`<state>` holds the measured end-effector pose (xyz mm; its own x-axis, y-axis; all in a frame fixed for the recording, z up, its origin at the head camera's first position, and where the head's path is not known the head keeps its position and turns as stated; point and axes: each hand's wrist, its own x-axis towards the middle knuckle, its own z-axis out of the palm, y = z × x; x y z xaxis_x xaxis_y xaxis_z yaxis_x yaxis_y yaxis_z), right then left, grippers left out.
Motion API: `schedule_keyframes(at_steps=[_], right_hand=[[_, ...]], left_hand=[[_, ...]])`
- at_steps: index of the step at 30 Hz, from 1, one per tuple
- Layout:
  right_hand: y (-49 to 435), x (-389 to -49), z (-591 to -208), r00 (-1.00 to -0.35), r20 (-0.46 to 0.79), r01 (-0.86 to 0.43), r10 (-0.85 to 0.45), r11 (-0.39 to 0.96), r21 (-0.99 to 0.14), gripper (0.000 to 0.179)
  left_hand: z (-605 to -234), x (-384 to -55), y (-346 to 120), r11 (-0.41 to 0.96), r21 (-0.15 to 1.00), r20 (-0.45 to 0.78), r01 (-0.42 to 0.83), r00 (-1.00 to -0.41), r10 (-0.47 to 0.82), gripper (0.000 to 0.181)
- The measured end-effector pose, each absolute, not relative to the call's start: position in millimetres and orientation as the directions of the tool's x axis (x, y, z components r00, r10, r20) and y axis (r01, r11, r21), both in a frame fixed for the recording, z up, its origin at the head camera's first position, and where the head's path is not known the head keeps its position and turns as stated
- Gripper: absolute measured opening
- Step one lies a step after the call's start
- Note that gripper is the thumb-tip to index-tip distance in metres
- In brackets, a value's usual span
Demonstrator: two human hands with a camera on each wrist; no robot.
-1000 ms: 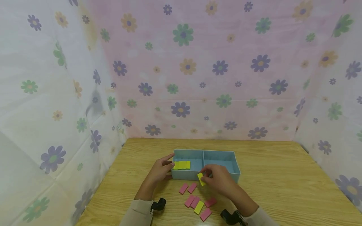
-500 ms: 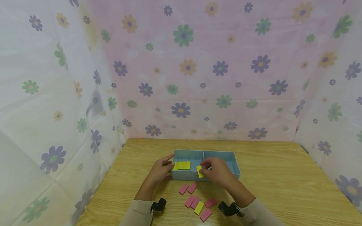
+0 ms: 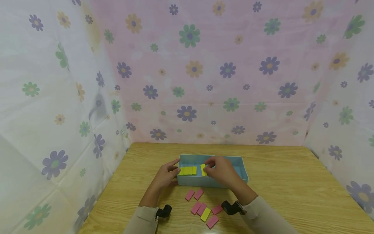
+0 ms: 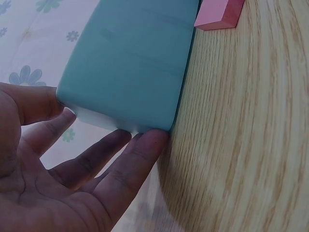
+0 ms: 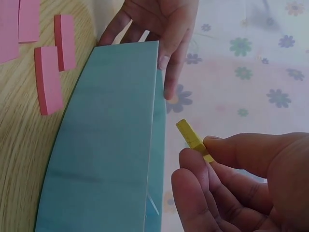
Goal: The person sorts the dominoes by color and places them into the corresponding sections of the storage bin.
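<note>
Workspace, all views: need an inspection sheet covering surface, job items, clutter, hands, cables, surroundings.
Surface: pale wood-grain tabletop, no spills seen.
Job items: light-blue rectangular two-compartment box, row of yellow rectangular blocks in its left compartment; six pink rectangular blocks and one loose yellow block on the tabletop, on the person's side of the box.
Clutter: nothing seen.
Hands: left hand touches the box's left end; right hand pinches another yellow block over the left compartment.
Cables: nothing seen.
Surroundings: flower-print sheeting behind and on both sides.
</note>
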<state>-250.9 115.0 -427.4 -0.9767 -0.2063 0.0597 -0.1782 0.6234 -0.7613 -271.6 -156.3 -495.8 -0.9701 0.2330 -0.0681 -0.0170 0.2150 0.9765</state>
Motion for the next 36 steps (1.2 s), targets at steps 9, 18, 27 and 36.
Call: schedule_keyframes(at_steps=[9,18,27,36], right_hand=[[110.4,-264.1,-426.4,-0.977,0.059,-0.168,-0.205,0.572,-0.803,0.020],[106.8,-273.1,-426.2,-0.983,0.013,-0.117,-0.182,0.570,-0.813,0.019],[104.6,-285.4,-426.6,-0.986,-0.053,-0.037,-0.158,0.522,-0.852,0.018],[101.5,-297.1,-423.7,-0.979,-0.136,0.035,-0.153,0.528,-0.848,0.012]], left_hand=[[-495.4,-270.5,-155.1,0.211,0.977,-0.066,-0.016,-0.971,0.231,0.053],[-495.8,-270.6,-156.4,0.214,0.977,-0.073,-0.023,-0.972,0.226,0.053],[-495.7,-272.0,-156.3,0.205,0.978,-0.070,-0.022,-0.971,0.230,0.053],[-497.0,-273.4,-156.3,0.210,0.978,-0.070,-0.020,-0.969,0.236,0.053]])
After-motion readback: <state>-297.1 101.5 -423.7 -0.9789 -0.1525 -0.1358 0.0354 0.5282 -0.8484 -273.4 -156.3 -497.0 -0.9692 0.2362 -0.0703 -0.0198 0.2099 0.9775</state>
